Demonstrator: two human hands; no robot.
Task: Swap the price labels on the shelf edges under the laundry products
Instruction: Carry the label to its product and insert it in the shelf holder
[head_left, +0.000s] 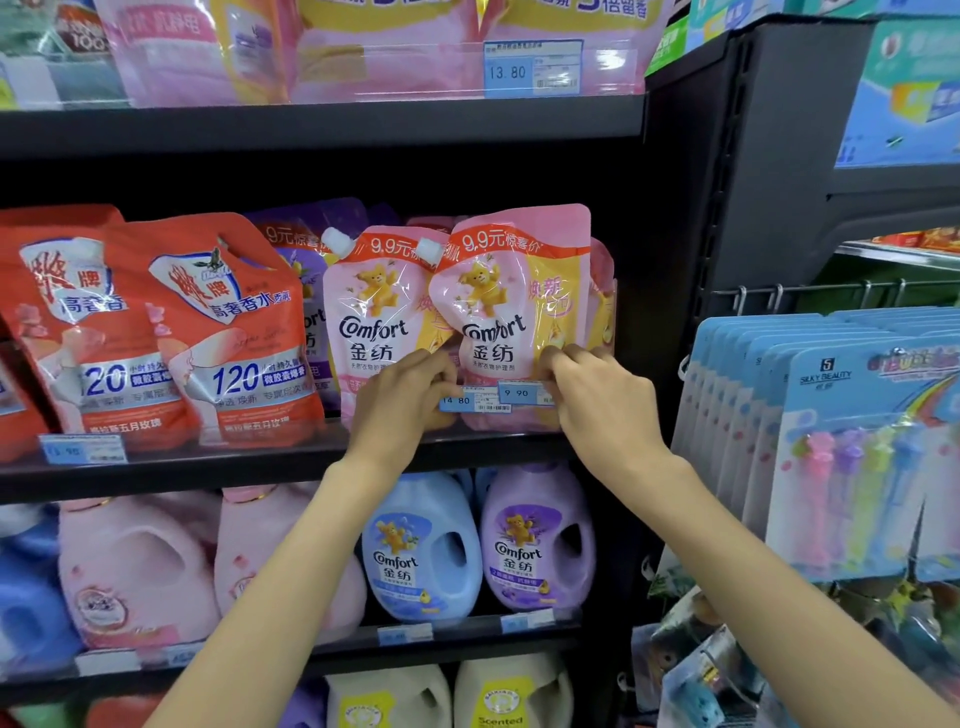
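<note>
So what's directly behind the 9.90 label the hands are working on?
The pink Comfort pouch stands right behind the 9.90 label. The right hand covers the label's right end, and the pouch's bottom edge is hidden.

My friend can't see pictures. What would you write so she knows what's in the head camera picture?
Two bare hands hold small price labels against pink Comfort softener pouches on a shop shelf: the left hand pinches a label reading 14.80, the right hand one reading 9.90. Red detergent pouches stand to the left; Comfort bottles fill the shelf below.

Two blue-edged price labels, 14.80 label (470, 401) and 9.90 label (521, 393), side by side, overlapping, before pink Comfort pouches (511, 312).
</note>
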